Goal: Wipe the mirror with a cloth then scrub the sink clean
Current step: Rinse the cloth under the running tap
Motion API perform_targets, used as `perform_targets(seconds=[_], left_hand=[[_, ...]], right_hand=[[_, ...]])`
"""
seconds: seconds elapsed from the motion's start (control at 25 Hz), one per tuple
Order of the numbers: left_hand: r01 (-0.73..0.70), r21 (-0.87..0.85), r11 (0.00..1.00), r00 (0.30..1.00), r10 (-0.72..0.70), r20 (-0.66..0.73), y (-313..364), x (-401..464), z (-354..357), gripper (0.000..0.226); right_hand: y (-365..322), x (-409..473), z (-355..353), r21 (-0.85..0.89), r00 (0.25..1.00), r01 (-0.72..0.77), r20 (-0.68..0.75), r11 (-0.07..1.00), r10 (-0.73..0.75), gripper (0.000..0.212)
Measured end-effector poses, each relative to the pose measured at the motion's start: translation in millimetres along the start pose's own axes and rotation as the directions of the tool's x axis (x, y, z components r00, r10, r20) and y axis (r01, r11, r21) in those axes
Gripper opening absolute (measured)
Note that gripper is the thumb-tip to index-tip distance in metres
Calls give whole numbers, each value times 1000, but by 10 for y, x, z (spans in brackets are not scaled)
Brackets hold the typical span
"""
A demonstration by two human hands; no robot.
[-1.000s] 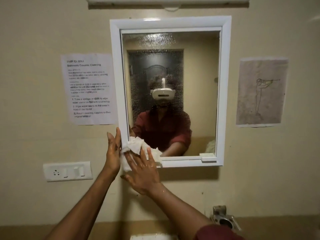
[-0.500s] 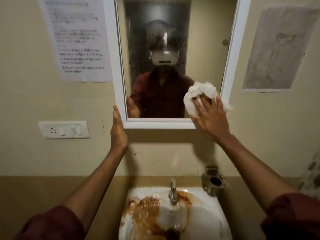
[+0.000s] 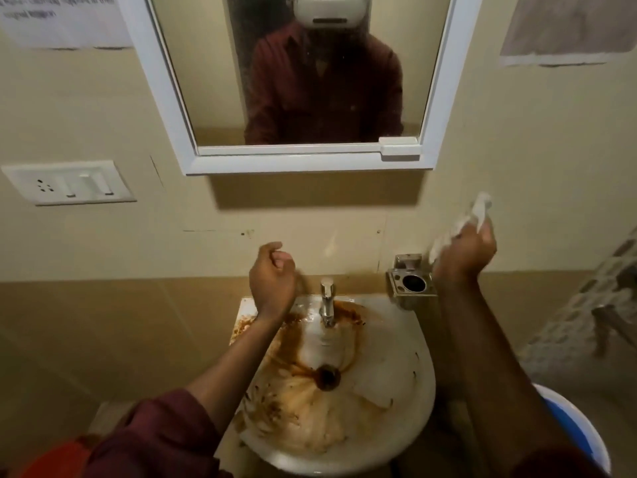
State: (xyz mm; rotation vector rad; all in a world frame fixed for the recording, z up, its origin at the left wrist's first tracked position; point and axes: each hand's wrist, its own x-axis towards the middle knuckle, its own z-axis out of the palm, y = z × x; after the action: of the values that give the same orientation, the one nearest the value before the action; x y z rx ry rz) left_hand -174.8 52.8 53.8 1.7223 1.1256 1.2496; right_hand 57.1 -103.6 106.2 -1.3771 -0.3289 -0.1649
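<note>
The room is a small bathroom with a cream wall and a darker tan band at the bottom part. A white sink (image 3: 410, 384) is fixed to this wall, and its bowl is covered with brown stains around the drain (image 3: 326, 375) and under the metal tap (image 3: 327, 301). Above it hangs the mirror (image 3: 306, 81) in a white frame, and the glass shows a person in a dark red shirt. On the wall at the left is a white socket plate (image 3: 69, 182), and a metal holder (image 3: 410, 281) sits just right of the tap. The left hand (image 3: 272, 281) hangs over the back left part of the sink, with loosely curled fingers and nothing in it. The right hand (image 3: 462, 257) is raised beside the holder and is closed around the white cloth (image 3: 475, 215), well below the mirror. A blue and white bucket (image 3: 568, 429) stands at the lower right.
</note>
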Motion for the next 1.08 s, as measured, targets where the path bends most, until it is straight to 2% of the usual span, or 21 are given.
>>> perform_targets(seconds=[0.04,0.08,0.12,0.2,0.28,0.32,0.36,0.44,0.48,0.52,0.56,0.6,0.68,0.72,0.84,0.88,0.92,0.96,1.0,1.04,1.08], left_hand=[[-72,105,992,989,58,138,-121,-39,101,24],[-178,206,962,951,115,286,-230,-61,195,23],[-299,281,912,885,155,439,-318,-56,274,24],[-529,352,772,705,168,689,-411,-11,385,35],[-686,346,640,538,126,833,-445,73,488,50],[-727,343,594,483,88,871,-457,117,542,56],[-746,348,568,448,40,893,-468,165,598,59],[-736,385,556,420,-71,905,-512,292,714,62],[-734,392,554,402,-110,909,-546,350,760,64],[-744,388,544,383,-128,915,-560,394,795,65],[-760,377,529,363,-136,922,-595,447,829,65],[-767,374,522,359,-136,924,-603,484,854,61],[-754,404,518,404,-119,907,-635,527,910,48],[-754,430,496,437,-110,893,-651,514,930,44],[-711,495,499,526,-89,846,-682,439,991,36],[-704,493,511,530,-83,844,-684,428,995,35],[-709,482,515,517,-87,852,-683,427,982,37],[-715,474,514,501,-96,860,-693,437,964,40],[-725,467,507,488,-101,867,-687,451,940,43],[-742,459,489,476,-98,874,-684,471,922,46],[-765,452,459,461,-98,882,-682,482,909,49]], right_hand=[[233,-223,-221,-175,989,-86,103,981,105,3],[479,-466,-456,-329,962,-148,170,933,213,7],[711,-715,-651,-477,927,-186,204,859,314,10],[1020,-1200,-840,-550,815,-288,289,784,502,28],[1143,-1509,-825,-590,702,-316,382,743,601,41],[1200,-1600,-759,-568,639,-375,414,732,649,48],[1214,-1654,-666,-538,606,-434,418,722,676,54],[1357,-1707,-425,-576,538,-373,505,727,675,60],[1537,-1715,-289,-559,456,-433,541,707,707,58],[1635,-1704,-190,-481,440,-509,567,714,696,55],[1661,-1681,-96,-468,471,-511,550,721,690,51],[1749,-1722,11,-366,443,-633,553,683,706,43],[1830,-1840,158,-145,407,-827,513,543,756,40],[1826,-1888,187,-118,377,-860,509,497,774,43],[1944,-1928,381,-199,299,-887,438,416,848,61],[1916,-1929,386,-232,281,-879,455,417,845,72],[1976,-1925,379,-215,277,-884,474,415,836,72],[2018,-1934,390,-263,319,-843,458,469,830,60],[2047,-1963,407,-346,375,-792,374,503,848,53],[2076,-1984,430,-480,469,-665,327,572,820,57],[2071,-2002,447,-577,544,-521,343,629,766,64]])
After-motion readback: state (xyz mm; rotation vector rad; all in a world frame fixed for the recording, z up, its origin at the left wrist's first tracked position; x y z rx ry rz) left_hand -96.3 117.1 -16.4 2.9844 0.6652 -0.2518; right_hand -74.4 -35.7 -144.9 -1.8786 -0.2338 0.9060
